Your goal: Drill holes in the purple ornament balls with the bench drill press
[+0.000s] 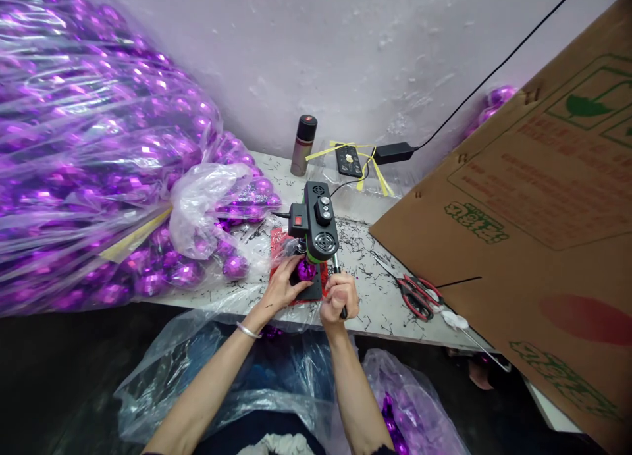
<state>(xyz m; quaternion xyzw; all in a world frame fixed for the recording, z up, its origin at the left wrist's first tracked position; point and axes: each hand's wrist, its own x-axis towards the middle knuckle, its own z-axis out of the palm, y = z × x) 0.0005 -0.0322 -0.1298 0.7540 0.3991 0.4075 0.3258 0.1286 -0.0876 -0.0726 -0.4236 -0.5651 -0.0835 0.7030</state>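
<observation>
A small black bench press (320,221) with a red switch stands on a red mat (275,241) near the table's front edge. Under its head sits a shiny purple faceted ball (306,269). My left hand (284,285) has its thumb and fingers closed around that ball from the left. On the right, my right hand (340,295) is wrapped round the press's lever handle (336,264), with the lower end of the handle showing below the fist. The underside of the ball is hidden.
A large clear bag of purple balls (123,132) fills the left. Red-handled scissors (417,295) lie beside a cardboard box (523,231) at right. Behind the press are a spray can (303,145), a phone (348,160) and a black power adapter (394,153). Black scraps litter the table (363,310).
</observation>
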